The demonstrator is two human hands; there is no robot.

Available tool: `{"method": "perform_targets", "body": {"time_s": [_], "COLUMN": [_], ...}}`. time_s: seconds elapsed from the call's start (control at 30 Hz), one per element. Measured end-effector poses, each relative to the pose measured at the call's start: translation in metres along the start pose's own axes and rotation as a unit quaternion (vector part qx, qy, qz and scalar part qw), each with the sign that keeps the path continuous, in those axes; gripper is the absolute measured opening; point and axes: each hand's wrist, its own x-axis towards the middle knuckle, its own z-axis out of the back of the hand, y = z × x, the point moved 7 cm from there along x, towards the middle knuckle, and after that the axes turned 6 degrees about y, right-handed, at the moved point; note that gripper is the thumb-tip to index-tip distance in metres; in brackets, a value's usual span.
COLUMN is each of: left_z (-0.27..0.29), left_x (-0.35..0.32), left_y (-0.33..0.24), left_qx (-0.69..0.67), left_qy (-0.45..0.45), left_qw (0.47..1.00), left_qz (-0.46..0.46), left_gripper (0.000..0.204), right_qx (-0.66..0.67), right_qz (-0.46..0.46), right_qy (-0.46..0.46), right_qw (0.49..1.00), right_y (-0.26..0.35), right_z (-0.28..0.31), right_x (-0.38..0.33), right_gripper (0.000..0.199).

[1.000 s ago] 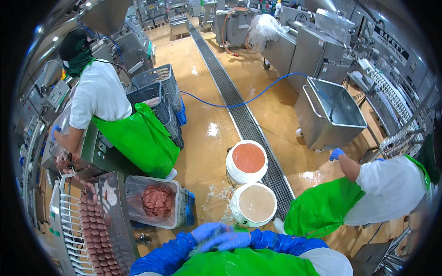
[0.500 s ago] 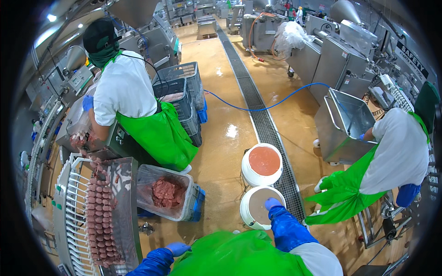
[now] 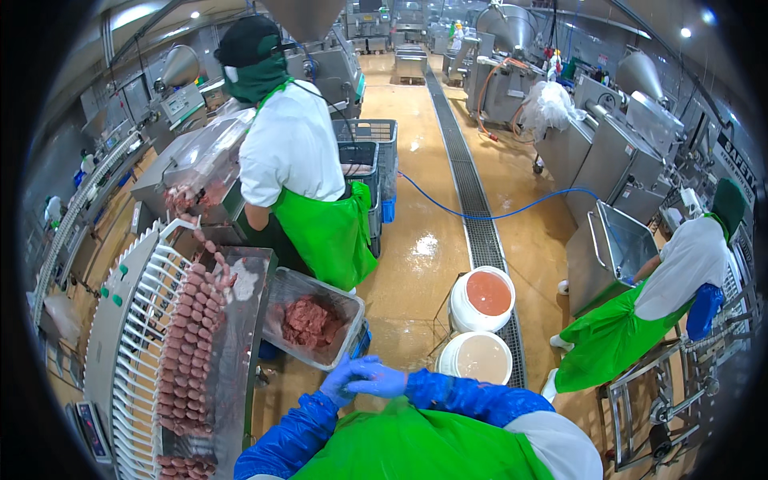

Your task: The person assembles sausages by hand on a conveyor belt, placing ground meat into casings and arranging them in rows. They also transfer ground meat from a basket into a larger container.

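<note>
My left hand (image 3: 339, 382) and my right hand (image 3: 382, 379), both in blue gloves, meet in front of my green apron. The right hand's stretched fingers lie across the left, whose fingers point up and to the right; some fingertips are hidden where they overlap. I see nothing held in either. Just beyond them is a plastic tub (image 3: 357, 314) of ground meat (image 3: 310, 322). To the right stand a white bucket (image 3: 445, 362) of pale liquid and, behind it, another white bucket (image 3: 462, 317) of reddish liquid. At left, linked sausages (image 3: 186, 352) lie in rows beside white prongs (image 3: 138, 364).
A co-worker (image 3: 292, 152) in a green apron stands at a stuffing machine ahead left. Another person (image 3: 672, 280) bends by a steel cart (image 3: 596, 256) at right. Stacked crates (image 3: 376, 132), a floor drain (image 3: 462, 176) and a blue hose (image 3: 512, 214) lie ahead.
My right hand has left the pale-liquid bucket and come across to my left hand, which has moved up and right. The view has turned left. The left co-worker's gloved hand is no longer visible.
</note>
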Motion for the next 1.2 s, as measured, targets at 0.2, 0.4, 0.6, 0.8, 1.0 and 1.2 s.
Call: {"method": "perform_targets", "body": {"time_s": [0.2,0.4,0.6,0.8,1.0,1.2], "left_z": [0.061,0.207,0.294,0.275,0.245,0.217], "left_x": [-0.107,-0.324,-0.521,-0.607,-0.66,-0.682], "left_y": [-0.08,-0.041,0.017,0.075,0.182,0.206], "left_qx": [0.658,0.514,0.388,0.465,0.354,0.235], "left_qy": [-0.206,-0.486,-0.621,-0.733,-0.819,-0.866], "left_qw": [0.724,0.682,0.679,0.495,0.445,0.415], "left_qz": [-0.023,-0.187,-0.044,-0.034,0.075,0.154], "left_gripper": [0.037,0.022,0.023,0.024,0.028,0.025], "right_qx": [0.084,-0.192,-0.254,-0.376,-0.33,-0.186], "right_qz": [-0.154,-0.341,-0.47,-0.509,-0.341,-0.193], "right_qy": [0.046,0.171,0.142,0.267,0.223,0.128], "right_qw": [0.983,0.904,0.833,0.727,0.852,0.955], "right_y": [-0.022,-0.14,-0.232,-0.281,-0.273,-0.246], "right_z": [-0.015,-0.04,-0.031,-0.026,-0.05,-0.058], "right_x": [0.061,0.015,-0.034,-0.026,0.141,0.352], "right_gripper": [0.034,0.051,0.049,0.053,0.051,0.039]}}
